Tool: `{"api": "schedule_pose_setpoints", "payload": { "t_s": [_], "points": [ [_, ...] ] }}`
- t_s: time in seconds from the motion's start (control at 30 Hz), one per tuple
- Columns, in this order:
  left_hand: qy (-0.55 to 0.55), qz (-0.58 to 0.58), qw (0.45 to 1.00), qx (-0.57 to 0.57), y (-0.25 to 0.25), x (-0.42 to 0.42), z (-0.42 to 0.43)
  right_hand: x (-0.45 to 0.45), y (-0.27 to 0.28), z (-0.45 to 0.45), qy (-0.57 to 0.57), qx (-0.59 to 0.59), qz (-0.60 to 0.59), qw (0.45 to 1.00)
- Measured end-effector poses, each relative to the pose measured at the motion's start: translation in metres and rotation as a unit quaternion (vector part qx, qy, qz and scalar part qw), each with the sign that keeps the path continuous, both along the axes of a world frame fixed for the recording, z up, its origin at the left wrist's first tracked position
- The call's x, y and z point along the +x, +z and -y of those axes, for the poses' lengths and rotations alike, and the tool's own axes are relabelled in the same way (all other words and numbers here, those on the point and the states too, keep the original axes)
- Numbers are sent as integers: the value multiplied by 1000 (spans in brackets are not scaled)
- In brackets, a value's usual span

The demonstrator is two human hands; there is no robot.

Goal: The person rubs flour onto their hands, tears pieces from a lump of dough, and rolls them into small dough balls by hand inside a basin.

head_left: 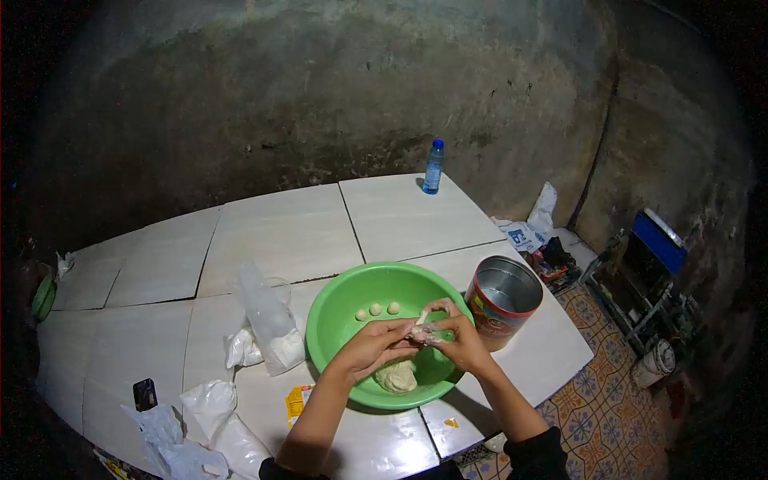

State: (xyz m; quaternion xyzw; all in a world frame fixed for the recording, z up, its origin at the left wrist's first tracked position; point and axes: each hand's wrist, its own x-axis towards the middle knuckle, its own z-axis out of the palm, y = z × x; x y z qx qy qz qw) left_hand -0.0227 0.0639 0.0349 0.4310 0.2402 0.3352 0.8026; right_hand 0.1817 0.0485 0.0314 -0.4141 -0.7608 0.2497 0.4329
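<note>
A green plastic basin point(320, 300) stands on the tiled table. Inside it, three small dough balls point(376, 310) sit in a row near the far side, and a larger lump of dough point(398, 376) lies at the near side. Over the basin my left hand point(374, 347) and my right hand point(453, 334) meet, fingertips pressed together around a small piece of dough point(422, 330). The fingers hide most of that piece. Pale dough or flour sticks to the right fingers.
Right of the basin is an open metal tin point(498, 316). To the left are a clear plastic bag of white powder point(280, 344), more white bags point(220, 416), a phone point(145, 394) and a yellow packet point(297, 402). A water bottle point(433, 168) stands at the far edge.
</note>
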Motion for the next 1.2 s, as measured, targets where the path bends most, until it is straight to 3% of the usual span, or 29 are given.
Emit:
{"api": "schedule_pose_setpoints", "payload": {
  "t_s": [0.17,0.23,0.27,0.43,0.53,0.57,0.63,0.7,0.77,0.8,0.9,1.03,1.1,1.2],
  "points": [
    [40,41,998,-11,-7,1,-3,-13,17,10,-79,84,48,992],
    [66,51,996,-27,-15,-1,-8,-19,23,18,-125,188,193,955],
    [71,81,994,-27,-28,-4,-16,-19,28,21,-85,180,216,956],
    [122,51,991,-9,-12,-8,-10,-19,15,17,-46,209,211,954],
    [170,-9,985,20,-8,-4,-6,-24,15,16,-154,195,-10,969],
    [194,-41,979,40,-8,-4,-5,-21,18,14,-153,194,-10,969],
    [197,3,980,4,-10,-5,-7,-10,24,10,-195,233,63,951],
    [165,0,986,-4,-6,-5,-6,-13,21,6,-162,201,18,966],
    [172,-5,985,12,-5,-3,-5,-17,15,9,-41,62,-35,997],
    [172,3,985,7,-4,-4,-3,-17,12,10,-23,58,0,998],
    [171,2,985,-7,-3,-6,-3,-22,6,12,-10,151,27,988],
    [153,-14,988,-32,-6,-5,-5,-22,12,14,-7,161,39,986],
    [110,-26,993,41,-6,-6,-4,-17,5,8,6,182,101,978],
    [17,-13,999,37,17,-19,5,-11,2,1,-38,169,44,984]
  ]
}}
